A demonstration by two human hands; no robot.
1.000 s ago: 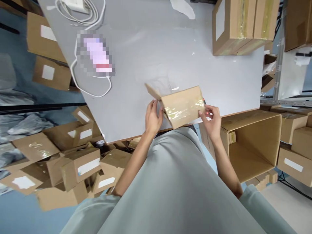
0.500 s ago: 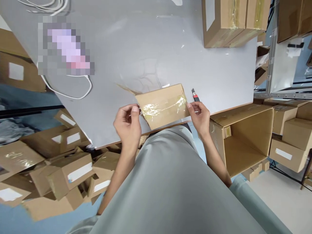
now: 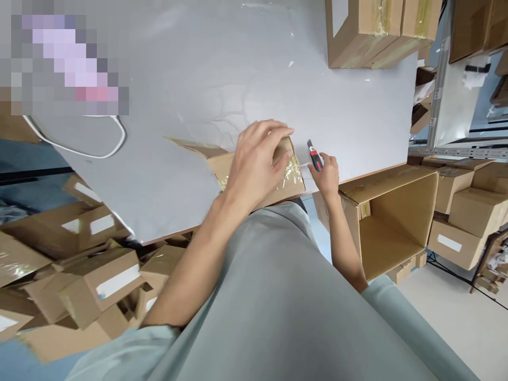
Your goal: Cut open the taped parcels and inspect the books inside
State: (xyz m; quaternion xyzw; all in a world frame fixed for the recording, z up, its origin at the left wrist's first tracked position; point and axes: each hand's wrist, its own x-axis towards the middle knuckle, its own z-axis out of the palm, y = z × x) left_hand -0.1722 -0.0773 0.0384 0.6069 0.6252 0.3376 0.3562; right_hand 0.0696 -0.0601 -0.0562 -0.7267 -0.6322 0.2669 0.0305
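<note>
A small cardboard box (image 3: 260, 203) with shiny clear tape lies at the table's front edge, a flap (image 3: 194, 146) sticking out at its left end. My left hand (image 3: 260, 159) reaches across the top of it, fingers curved and thumb apart; it covers much of the box, and whether the palm touches the cardboard is hidden. Right of the box lies a red and black utility knife (image 3: 314, 156), blade showing and pointing away from me. My right hand (image 3: 327, 173) has thumb and fingers on either side of the knife's handle.
Two taped cartons (image 3: 381, 37) stand at the back right of the grey table (image 3: 178, 95). A large open carton (image 3: 392, 233) sits below its right edge. Several boxes (image 3: 115, 280) are piled on the left. A white cable (image 3: 75, 153) loops by a blurred patch.
My left hand has moved from the box's left end across its top to the right. My right hand has left the box's right end for the utility knife. The view has shifted slightly.
</note>
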